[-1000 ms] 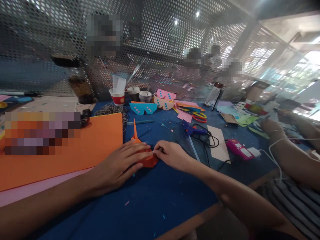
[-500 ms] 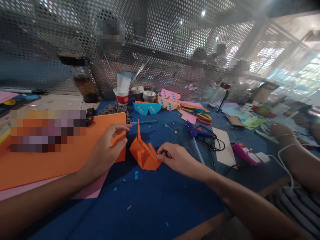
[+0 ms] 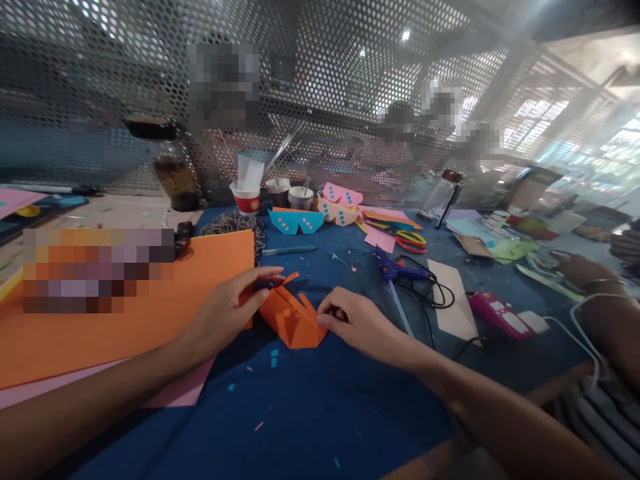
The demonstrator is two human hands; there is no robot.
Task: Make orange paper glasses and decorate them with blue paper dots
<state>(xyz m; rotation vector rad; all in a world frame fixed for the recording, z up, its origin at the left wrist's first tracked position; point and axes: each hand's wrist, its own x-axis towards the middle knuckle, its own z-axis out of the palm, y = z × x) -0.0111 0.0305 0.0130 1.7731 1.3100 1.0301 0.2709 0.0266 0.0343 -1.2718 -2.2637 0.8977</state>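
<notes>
A folded orange paper piece with narrow strips at its top lies on the blue table in front of me. My right hand pinches its right edge between thumb and curled fingers. At its upper left is my left hand, fingers stretched out and thumb apart. The left fingertips reach over the bent strip and seem to touch it; the exact contact is hidden. Under the left forearm lies a large orange sheet, with a pink sheet below it.
A blue glue gun with its black cord lies to the right, near a magenta box. Behind stand a blue paper mask, a red-and-white cup and a jar. Another person's arm rests at the far right.
My left hand has moved right to the orange piece's tall strip. That strip, upright before, now leans over to the right. My right hand keeps its pinch.
</notes>
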